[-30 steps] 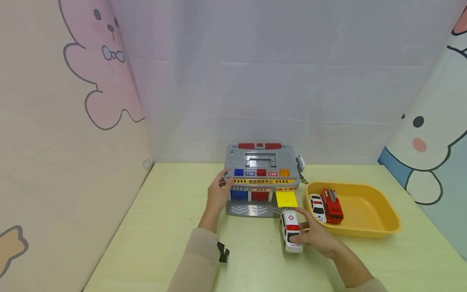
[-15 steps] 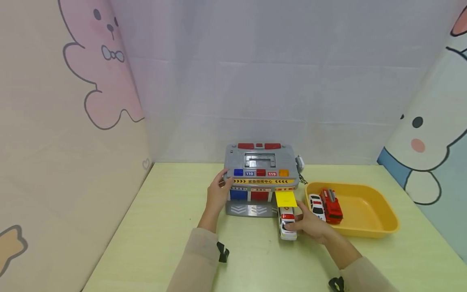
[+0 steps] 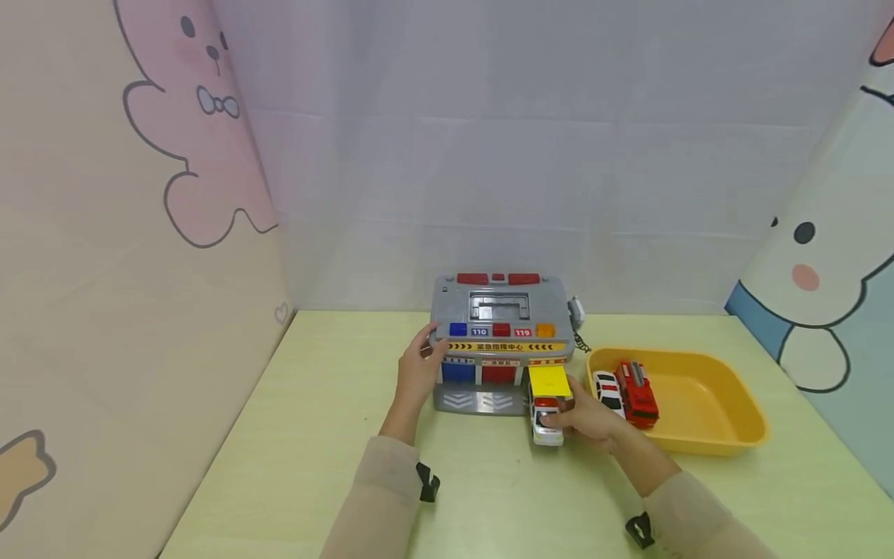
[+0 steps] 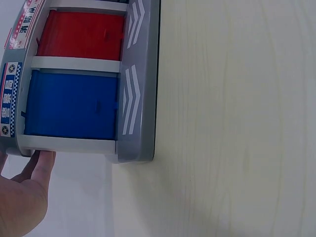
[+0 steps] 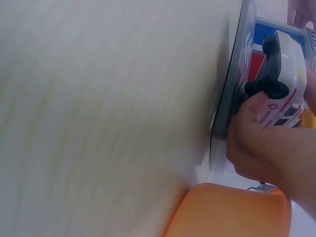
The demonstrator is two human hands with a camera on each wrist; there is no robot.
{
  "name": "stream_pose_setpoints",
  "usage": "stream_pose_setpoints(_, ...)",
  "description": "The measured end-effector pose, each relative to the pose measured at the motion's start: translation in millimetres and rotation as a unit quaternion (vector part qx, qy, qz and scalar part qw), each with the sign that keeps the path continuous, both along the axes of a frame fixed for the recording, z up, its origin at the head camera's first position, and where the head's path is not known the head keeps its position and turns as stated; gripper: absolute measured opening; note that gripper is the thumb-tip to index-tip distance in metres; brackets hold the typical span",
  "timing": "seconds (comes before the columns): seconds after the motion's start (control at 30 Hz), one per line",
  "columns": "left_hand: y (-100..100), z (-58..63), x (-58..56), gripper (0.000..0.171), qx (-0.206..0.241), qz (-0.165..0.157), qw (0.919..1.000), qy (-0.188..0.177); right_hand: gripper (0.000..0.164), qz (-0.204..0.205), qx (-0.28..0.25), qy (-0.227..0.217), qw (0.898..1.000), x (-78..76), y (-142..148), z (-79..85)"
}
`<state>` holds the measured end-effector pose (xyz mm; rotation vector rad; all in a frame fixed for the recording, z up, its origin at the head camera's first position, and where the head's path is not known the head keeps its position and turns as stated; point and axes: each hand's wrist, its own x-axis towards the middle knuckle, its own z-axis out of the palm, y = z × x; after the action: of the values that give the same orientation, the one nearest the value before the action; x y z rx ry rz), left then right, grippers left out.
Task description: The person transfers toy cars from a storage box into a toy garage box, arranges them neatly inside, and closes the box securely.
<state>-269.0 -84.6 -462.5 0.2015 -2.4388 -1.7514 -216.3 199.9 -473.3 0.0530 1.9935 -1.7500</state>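
A grey toy emergency station stands against the back wall with its blue door and red door down. At its right bay a yellow door flap sticks out, raised. My right hand holds a white toy ambulance between thumb and fingers. The ambulance's front part is under the flap and hidden from above; its rear still shows. In the right wrist view its dark wheels and underside show, tilted by that view. My left hand rests fingers against the station's left side.
A yellow tray lies to the right, with a white toy police car and a red toy fire truck in its left end. A small grey handset hangs on the station's right side by a dark cord.
My right hand has moved the ambulance forward and slightly left, from in front of the station to partly under the yellow flap. The left hand stays in place.
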Motion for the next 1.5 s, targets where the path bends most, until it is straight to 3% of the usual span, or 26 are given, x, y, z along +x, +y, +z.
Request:
stream_pose_setpoints(0.4,-0.1,1.5,-0.4,0.045,-0.005,0.001,1.0000,0.002,0.090,-0.003,-0.038,0.022,0.999,-3.4,-2.3,-0.8)
stream_pose_setpoints(0.67,0.8,1.2,0.0,0.045,-0.002,-0.004,1.0000,0.001,0.088,-0.033,0.033,0.061,0.997,0.2,-9.9,-5.2)
stream_pose_setpoints(0.9,0.3,1.5,-0.5,0.045,-0.005,-0.001,1.0000,0.002,0.072,-0.061,0.037,0.044,0.996,0.8,-11.8,-5.4)
stream_pose_setpoints(1.27,0.7,-1.8,-0.8,0.046,-0.005,-0.001,1.0000,0.000,0.059,-0.048,0.037,0.032,0.998,1.2,-9.3,-6.4)
stream_pose_setpoints(1.5,0.0,-2.3,-0.9,0.046,-0.005,0.000,1.0000,0.001,0.072,-0.081,0.013,0.023,0.996,3.6,-12.3,-6.4)
